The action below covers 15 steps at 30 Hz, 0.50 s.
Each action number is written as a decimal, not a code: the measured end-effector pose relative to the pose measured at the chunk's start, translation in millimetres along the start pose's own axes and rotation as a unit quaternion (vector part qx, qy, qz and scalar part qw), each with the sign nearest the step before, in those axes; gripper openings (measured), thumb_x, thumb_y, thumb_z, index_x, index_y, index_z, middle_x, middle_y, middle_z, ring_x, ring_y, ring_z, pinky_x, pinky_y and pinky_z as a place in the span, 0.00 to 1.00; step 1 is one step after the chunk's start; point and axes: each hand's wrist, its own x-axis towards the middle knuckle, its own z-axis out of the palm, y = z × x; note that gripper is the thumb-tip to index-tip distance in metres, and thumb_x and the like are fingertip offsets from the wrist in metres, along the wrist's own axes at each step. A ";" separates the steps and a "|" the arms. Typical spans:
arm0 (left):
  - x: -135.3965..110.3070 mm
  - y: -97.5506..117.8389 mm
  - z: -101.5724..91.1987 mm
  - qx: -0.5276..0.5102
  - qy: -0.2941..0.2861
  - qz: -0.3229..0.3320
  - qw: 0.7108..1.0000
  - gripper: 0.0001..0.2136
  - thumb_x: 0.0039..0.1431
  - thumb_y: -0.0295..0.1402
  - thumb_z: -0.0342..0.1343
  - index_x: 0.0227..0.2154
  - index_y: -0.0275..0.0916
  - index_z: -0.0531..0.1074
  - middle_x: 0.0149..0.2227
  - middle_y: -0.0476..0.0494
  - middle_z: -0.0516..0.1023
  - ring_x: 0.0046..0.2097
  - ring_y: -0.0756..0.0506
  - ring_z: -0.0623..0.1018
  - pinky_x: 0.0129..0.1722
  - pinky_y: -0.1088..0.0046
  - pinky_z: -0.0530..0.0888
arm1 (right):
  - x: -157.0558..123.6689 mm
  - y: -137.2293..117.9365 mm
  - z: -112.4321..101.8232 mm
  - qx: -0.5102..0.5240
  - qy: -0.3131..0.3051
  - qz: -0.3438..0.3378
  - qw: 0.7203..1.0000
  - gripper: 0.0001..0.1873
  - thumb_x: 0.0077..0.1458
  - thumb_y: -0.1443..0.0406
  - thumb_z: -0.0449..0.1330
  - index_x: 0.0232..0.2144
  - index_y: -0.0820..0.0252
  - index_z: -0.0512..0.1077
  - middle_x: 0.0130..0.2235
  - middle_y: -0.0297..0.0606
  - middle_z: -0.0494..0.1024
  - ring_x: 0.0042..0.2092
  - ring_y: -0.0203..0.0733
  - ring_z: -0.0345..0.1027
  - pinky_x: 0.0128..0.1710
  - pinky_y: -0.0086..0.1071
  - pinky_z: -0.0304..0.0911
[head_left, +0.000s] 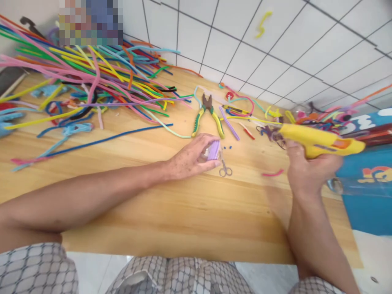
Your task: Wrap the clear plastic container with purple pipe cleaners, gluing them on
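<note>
My left hand [188, 160] is closed around a small bundle of purple pipe cleaner [214, 150], just above the tabletop. Something pale or see-through shows between palm and bundle, too unclear to name. My right hand [310, 169] grips a yellow hot glue gun [320, 139] by its handle, raised on the right with its nozzle pointing left. Beside my left fingertips lie small scissors [226, 169] and two tiny dark bits [227, 147]. Pliers [208, 112] with green and yellow handles lie spread behind that hand.
A big heap of coloured pipe cleaners [116, 77] covers the back left of the wooden table [171, 220]. Loose scraps lie along the white tiled wall [232, 32]. A blue printed box or bag [364, 212] stands at the right, and a pink scrap [272, 173] lies near my right hand.
</note>
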 end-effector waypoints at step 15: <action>-0.8 6.1 -3.3 0.037 -0.017 -0.035 0.999 0.25 0.72 0.42 0.61 0.66 0.41 0.64 0.63 0.34 0.76 0.63 0.38 0.79 0.66 0.54 0.78 | -3.7 148.3 -116.4 -0.280 -0.081 0.154 0.944 0.18 0.45 0.46 0.65 0.26 0.47 0.66 0.26 0.41 0.71 0.33 0.54 0.66 0.38 0.49 0.62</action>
